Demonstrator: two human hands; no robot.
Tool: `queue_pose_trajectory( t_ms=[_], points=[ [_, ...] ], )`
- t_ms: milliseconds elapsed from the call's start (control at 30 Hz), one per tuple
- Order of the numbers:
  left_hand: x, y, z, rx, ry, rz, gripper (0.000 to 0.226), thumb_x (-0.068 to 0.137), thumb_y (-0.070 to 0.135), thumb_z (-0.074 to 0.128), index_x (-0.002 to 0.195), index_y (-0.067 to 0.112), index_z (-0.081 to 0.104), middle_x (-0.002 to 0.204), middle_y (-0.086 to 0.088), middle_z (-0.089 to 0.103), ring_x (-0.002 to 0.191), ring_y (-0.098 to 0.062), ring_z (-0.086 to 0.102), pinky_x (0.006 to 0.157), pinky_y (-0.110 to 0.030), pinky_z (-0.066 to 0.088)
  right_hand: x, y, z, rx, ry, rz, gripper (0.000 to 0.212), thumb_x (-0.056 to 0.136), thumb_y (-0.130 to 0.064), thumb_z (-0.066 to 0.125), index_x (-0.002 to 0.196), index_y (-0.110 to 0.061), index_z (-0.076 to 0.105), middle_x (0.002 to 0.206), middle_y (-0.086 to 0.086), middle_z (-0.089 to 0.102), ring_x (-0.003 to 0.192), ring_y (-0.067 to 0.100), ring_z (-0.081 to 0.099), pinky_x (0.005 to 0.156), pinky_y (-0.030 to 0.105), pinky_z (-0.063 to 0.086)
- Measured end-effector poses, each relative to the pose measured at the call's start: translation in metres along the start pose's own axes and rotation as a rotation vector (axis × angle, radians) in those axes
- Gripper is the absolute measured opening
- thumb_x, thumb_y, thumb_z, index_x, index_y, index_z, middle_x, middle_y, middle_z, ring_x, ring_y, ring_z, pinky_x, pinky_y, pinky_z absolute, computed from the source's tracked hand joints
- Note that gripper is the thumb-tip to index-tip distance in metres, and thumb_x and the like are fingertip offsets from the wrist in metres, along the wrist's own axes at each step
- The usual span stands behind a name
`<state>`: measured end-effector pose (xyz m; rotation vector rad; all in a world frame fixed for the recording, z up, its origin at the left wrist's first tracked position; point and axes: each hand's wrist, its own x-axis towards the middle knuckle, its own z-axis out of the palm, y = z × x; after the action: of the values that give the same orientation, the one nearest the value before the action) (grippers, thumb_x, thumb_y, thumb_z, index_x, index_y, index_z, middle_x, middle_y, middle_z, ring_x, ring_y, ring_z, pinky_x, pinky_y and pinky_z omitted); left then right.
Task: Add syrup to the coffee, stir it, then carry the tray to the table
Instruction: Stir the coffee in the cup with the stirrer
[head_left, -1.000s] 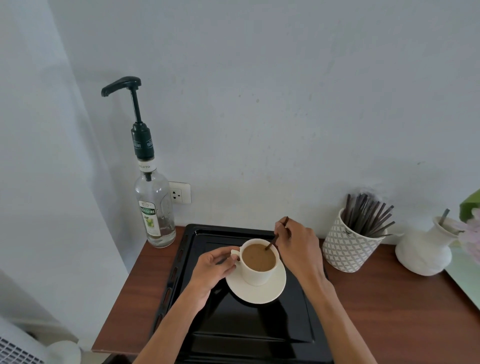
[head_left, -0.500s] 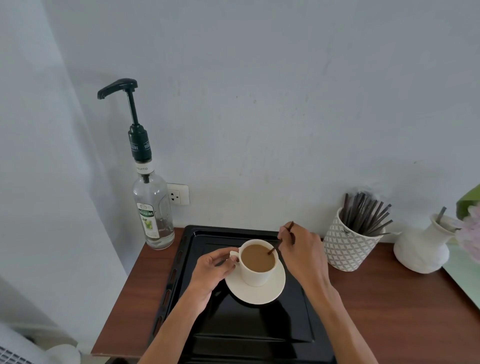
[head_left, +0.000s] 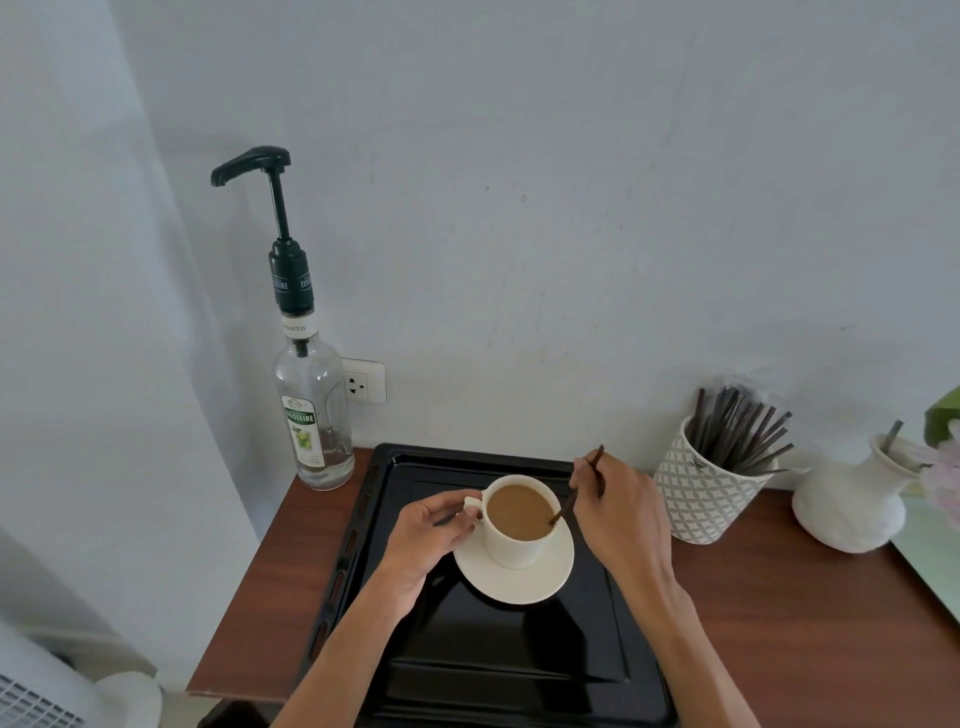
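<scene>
Down on the brown wooden tabletop (head_left: 810, 623) sits a black tray (head_left: 519, 665), and on its far half a cream saucer (head_left: 514, 582) carries a cream cup (head_left: 514, 540) filled with milky brown coffee (head_left: 519, 512). At the cup's left side the left hand (head_left: 423, 535) has its fingers (head_left: 447, 506) curled around the small handle, thumb and forefinger pinching it, with the heel of the hand over the tray beside the saucer. On the other side, the right hand (head_left: 618, 506) has its fingers (head_left: 582, 470) clenched on a thin dark stirrer (head_left: 579, 486); the stick slants down to the left, its lower tip dipped into the coffee near the cup's right rim, its upper end poking up past the knuckles. Both forearms reach in from the bottom edge across the tray. Just off the tray's far left corner a clear glass syrup bottle (head_left: 314, 421) stands upright on the tabletop, close to the wall, with a green-and-white label and a tall dark pump (head_left: 275, 218) whose spout points left, away from the cup. A white wall socket (head_left: 363, 382) shows just behind the bottle. To the right of the tray, near the right hand but apart from it, a white patterned pot (head_left: 701, 493) holds a bundle of dark stirrers fanned toward the right. Further right stands a white vase (head_left: 847, 499) with a stem in its neck, and pale pink blossoms and a green leaf show at the frame's edge.
</scene>
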<state>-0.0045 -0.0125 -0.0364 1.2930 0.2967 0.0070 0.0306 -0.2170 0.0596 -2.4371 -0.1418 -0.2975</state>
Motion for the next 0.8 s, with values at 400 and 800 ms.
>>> queue_pose_trajectory(
  t_ms=[400,800],
  points=[
    [0.002,0.000,-0.001,0.020,-0.009,0.005,0.020,0.094,0.011,0.073,0.101,0.025,0.084,0.110,-0.001,0.082,0.113,-0.017,0.074,0.101,-0.035,0.056,0.001,0.000,-0.001,-0.017,0.021,-0.029,0.026,0.102,-0.022,0.052,0.078,-0.025,0.061,0.060,-0.008,0.064,0.059,0.019,0.063,0.056,0.037,0.050],
    [0.000,0.001,-0.001,0.071,0.048,0.003,0.019,0.093,0.012,0.075,0.103,0.025,0.084,0.108,0.001,0.083,0.116,-0.019,0.072,0.107,-0.042,0.054,-0.003,-0.015,-0.014,0.144,0.062,-0.152,0.022,0.103,-0.026,0.054,0.085,-0.028,0.066,0.065,-0.012,0.072,0.060,0.007,0.069,0.060,0.042,0.059]
  ],
)
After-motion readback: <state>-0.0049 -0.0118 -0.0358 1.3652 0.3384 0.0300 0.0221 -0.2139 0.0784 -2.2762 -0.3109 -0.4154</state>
